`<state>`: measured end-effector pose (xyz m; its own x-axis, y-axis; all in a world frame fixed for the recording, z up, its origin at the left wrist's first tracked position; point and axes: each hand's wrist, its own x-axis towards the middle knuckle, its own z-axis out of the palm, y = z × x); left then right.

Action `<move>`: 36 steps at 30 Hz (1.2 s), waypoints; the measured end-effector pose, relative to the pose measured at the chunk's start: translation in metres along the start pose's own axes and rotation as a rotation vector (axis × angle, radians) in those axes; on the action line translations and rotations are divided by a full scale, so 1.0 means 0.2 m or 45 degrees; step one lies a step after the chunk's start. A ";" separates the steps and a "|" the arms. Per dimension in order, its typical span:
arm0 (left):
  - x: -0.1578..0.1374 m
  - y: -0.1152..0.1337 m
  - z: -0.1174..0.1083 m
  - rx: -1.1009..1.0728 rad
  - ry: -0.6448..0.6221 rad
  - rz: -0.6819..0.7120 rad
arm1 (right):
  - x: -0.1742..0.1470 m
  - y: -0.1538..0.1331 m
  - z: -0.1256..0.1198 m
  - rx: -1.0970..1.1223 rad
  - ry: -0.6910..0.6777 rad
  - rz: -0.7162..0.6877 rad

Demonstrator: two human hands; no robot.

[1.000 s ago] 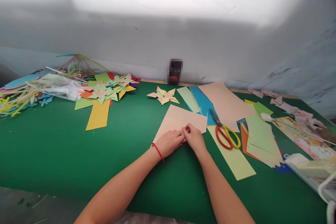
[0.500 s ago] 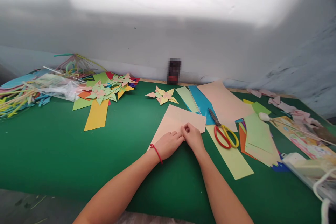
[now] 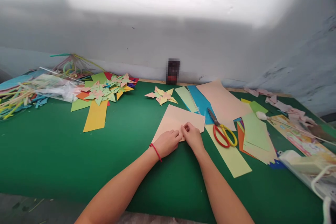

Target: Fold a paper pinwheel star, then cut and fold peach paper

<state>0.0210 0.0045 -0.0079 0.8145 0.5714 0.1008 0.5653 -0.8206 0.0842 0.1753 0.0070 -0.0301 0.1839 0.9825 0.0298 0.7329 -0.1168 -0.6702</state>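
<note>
A peach sheet of paper lies flat on the green table in front of me. My left hand, a red cord at its wrist, rests over the sheet's near edge with curled fingers pressed on the paper. Beside it, my right hand pinches at the same near edge, thumb against index finger. The fingertips of the two hands almost meet, and they cover part of that edge. To the right, scissors with one red and one yellow handle lie on a pale green strip.
Beyond the sheet sits a folded paper star. More stars and a yellow strip lie left, near fuzzy stems. Peach paper, green sheets and a glue gun are on the right.
My left hand's fingers have drawn back slightly and curled more on the paper. The right hand keeps its pinch, and the view has shifted a little.
</note>
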 end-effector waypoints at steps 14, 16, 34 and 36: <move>0.00 0.00 0.02 -0.027 0.006 0.008 | -0.01 0.00 0.00 -0.042 -0.002 -0.012; 0.00 0.00 0.01 -0.023 0.006 0.004 | -0.01 -0.01 0.00 -0.046 -0.007 -0.004; 0.00 0.00 0.02 -0.006 0.004 0.007 | 0.00 -0.04 0.00 -0.164 0.009 0.012; 0.00 0.00 0.01 0.010 0.011 0.011 | 0.00 -0.03 0.00 -0.150 0.008 0.015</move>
<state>0.0219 0.0047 -0.0101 0.8181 0.5645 0.1103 0.5594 -0.8255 0.0758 0.1703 0.0083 -0.0255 0.1967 0.9801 0.0271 0.8026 -0.1451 -0.5785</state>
